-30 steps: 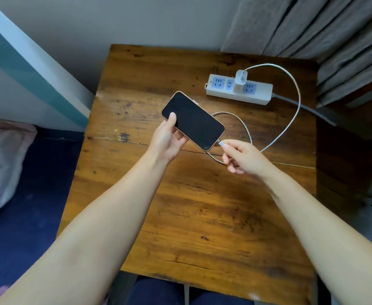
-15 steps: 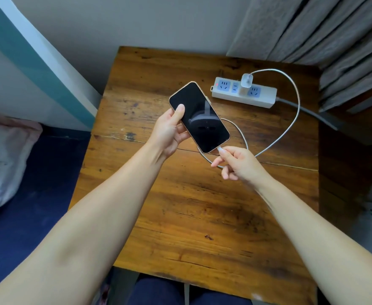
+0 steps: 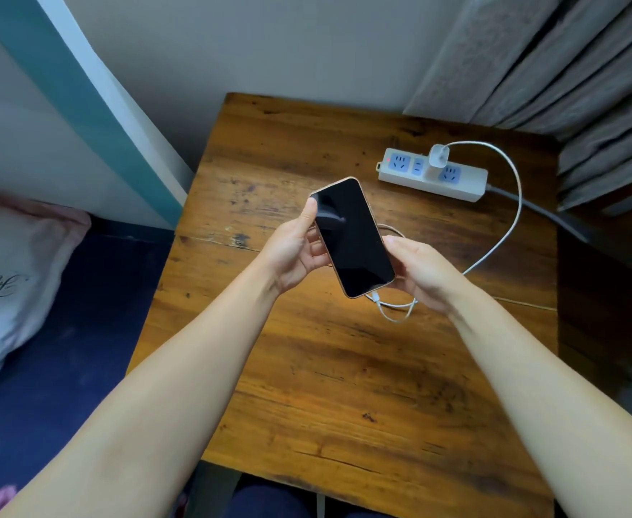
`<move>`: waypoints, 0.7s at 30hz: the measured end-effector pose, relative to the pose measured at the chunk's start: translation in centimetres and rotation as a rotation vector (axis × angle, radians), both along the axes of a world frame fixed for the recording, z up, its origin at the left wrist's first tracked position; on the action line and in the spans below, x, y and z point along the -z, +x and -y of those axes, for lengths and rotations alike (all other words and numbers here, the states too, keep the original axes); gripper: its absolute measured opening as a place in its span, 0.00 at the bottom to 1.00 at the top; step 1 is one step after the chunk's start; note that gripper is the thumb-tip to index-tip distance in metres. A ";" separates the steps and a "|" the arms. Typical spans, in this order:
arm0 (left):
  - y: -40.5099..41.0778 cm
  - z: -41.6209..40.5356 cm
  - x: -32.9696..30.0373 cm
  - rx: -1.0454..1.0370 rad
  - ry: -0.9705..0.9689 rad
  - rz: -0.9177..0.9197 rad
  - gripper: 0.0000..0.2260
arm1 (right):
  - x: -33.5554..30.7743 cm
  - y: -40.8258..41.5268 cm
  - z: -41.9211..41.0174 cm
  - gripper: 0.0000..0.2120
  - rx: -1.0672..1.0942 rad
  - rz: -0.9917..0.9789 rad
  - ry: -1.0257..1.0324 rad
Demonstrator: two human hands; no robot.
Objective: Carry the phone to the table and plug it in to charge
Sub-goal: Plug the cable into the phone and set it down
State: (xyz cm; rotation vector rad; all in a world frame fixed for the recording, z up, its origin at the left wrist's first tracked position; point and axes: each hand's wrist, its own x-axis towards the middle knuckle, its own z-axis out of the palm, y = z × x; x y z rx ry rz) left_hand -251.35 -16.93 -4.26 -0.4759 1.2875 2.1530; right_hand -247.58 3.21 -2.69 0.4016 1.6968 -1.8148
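A phone with a dark screen and gold edge is held above the wooden table, both hands on it. My left hand grips its left side, thumb on the upper edge. My right hand holds its right side near the bottom. The white cable has its plug at the phone's bottom edge and loops under my right hand. It runs back to a white charger plugged into the white power strip at the table's back right.
Grey curtains hang at the back right. The strip's dark cord runs off the table's right edge. A bed with dark blue bedding and a white pillow lies to the left.
The phone has turned more upright and come nearer. My right hand moved from the cable's plug at the phone's bottom corner to the phone's right side. The plug now sits at the phone's bottom edge.
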 end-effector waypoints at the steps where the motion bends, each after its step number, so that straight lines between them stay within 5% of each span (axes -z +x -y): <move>1: 0.1 0.3 0.1 -0.005 0.010 0.014 0.21 | 0.2 -0.1 0.6 0.15 0.003 0.027 -0.045; 21: -0.9 5.8 1.4 -0.073 0.039 0.120 0.20 | 2.0 -1.8 5.9 0.13 -0.001 0.113 -0.145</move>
